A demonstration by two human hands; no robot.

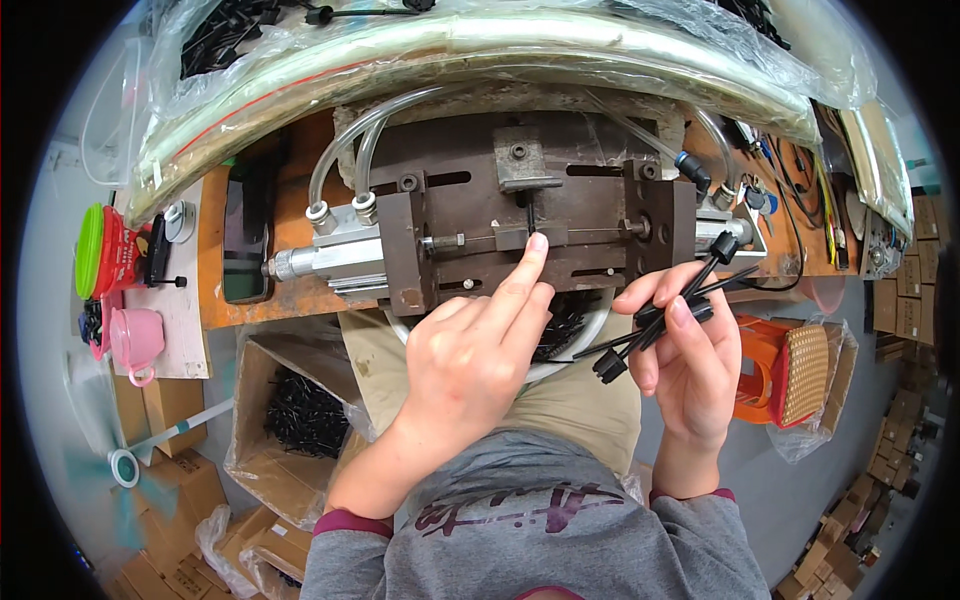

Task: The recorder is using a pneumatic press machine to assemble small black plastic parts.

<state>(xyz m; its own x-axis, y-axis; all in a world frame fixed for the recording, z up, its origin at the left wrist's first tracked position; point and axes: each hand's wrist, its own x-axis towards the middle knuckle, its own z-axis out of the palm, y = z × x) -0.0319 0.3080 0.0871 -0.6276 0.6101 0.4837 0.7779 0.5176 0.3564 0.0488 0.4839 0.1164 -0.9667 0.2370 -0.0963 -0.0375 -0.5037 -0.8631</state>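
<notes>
My left hand [465,355] reaches over a dark metal fixture [440,145], its index finger stretched out. That fingertip touches the lower end of a thin black rod [531,214] standing at a small block in the fixture's middle. The other left fingers are partly bent, with nothing visible in them. Just right of the fixture's front edge, my right hand [705,365] grips several black plastic stems with knobbed heads [640,338]. They point in different directions between thumb and fingers. Silver air cylinders [345,268] with clear hoses flank the fixture.
Below the fixture, a round white-rimmed container [597,335] holds black pieces. A cardboard box [265,350] with more stands left of my legs. A phone [247,235] and pink cup [137,340] are left; an orange stool-like object [757,372] is right. Plastic-wrapped bags border the bench's far side.
</notes>
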